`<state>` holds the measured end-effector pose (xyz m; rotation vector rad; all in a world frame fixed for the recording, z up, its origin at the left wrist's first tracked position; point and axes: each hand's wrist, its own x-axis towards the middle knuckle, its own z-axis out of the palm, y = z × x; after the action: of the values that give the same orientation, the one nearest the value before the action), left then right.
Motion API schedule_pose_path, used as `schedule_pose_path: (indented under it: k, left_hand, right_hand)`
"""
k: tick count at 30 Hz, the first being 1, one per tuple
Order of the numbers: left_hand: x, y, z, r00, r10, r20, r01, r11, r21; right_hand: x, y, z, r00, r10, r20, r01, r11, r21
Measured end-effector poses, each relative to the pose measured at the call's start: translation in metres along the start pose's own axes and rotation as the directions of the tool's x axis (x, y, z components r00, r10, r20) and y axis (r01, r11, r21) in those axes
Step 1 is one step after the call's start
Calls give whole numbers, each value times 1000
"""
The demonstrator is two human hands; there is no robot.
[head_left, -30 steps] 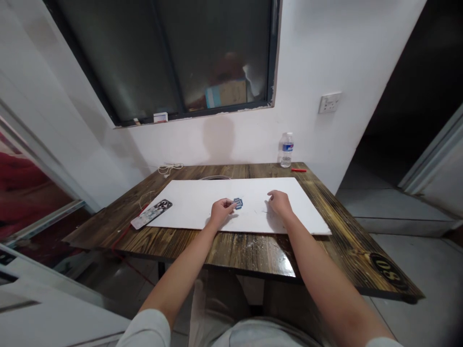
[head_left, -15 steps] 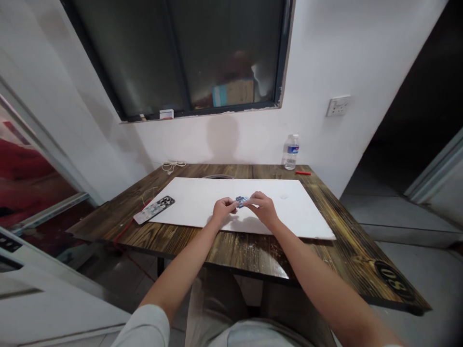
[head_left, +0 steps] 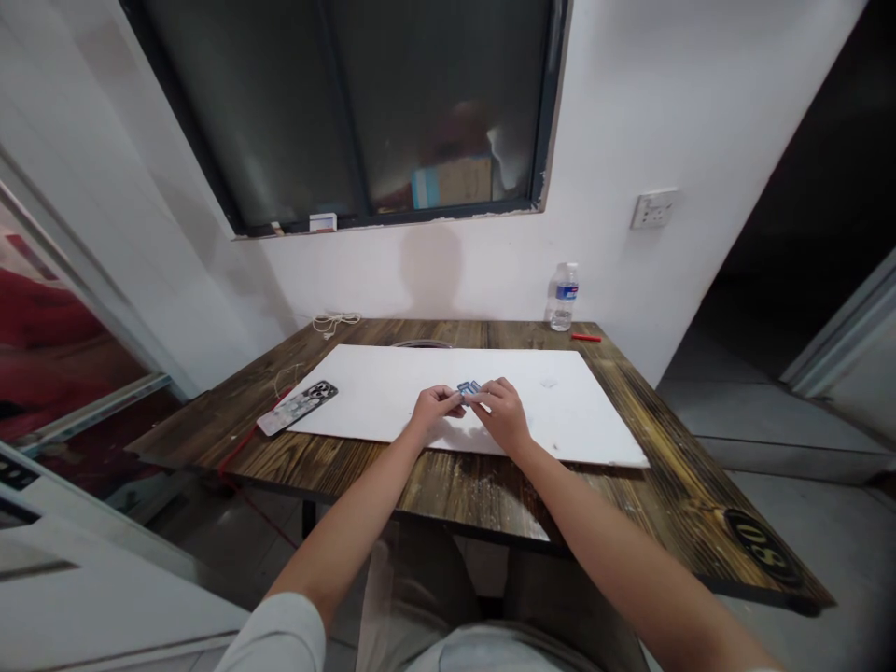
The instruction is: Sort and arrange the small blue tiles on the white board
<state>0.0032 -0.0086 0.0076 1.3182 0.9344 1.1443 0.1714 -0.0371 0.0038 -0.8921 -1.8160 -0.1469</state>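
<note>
Between my two hands is a small blue-grey object (head_left: 469, 386) with box-like segments; its exact kind is too small to make out. My left hand (head_left: 436, 407) pinches its left side between thumb and fingers. From the right, my right hand (head_left: 502, 411) grips the other side with closed fingertips. Both hands hover just over the front half of a white board (head_left: 378, 392), casting shadows on it. A faint pale scrap (head_left: 548, 382) lies on the board right of my hands.
The board lies on a dark wooden table (head_left: 665, 495). A patterned phone (head_left: 298, 408) overlaps its left edge. Behind stand a water bottle (head_left: 564, 299) and a red pen-like stick (head_left: 586, 338); a white cable (head_left: 336, 323) is coiled at back left. A wall with a window borders the table's far side.
My right hand has shifted slightly left and down, its fingers drawn closer together. The blue-grey object has turned a little, showing its segments more plainly. My left hand is nearly unmoved.
</note>
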Motion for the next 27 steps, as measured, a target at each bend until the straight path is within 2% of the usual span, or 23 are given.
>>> schedule_pose_path:
  k: [13,17,20,23,25,27]
  left_hand:
    - [-1,1,0,997,-35,67,39,998,-50]
    - [1,-1,-3,999,-17,38,19,999,-51]
    - [3,-1,-3,1000,-14,-9,14,999,-36]
    - [4,-1,-3,999,-6,-42,5,1000,-27]
    - [4,-1,-3,999,3,-40,-4,1000,-28]
    - [4,-1,-3,1000,5,-30,-6,999,-33]
  right_hand:
    - [2,0,2,999,17,35,-20,996,89]
    - [3,1,3,999,31,33,-35,992,118]
    - [5,1,1,992,124,-11,-120,976,180]
    - [8,5,-3,951,307,-34,-287,920,268]
    - [9,11,-5,925,377,43,-367,859,357]
    - [8,18,-4,914,366,173,-404,796,450]
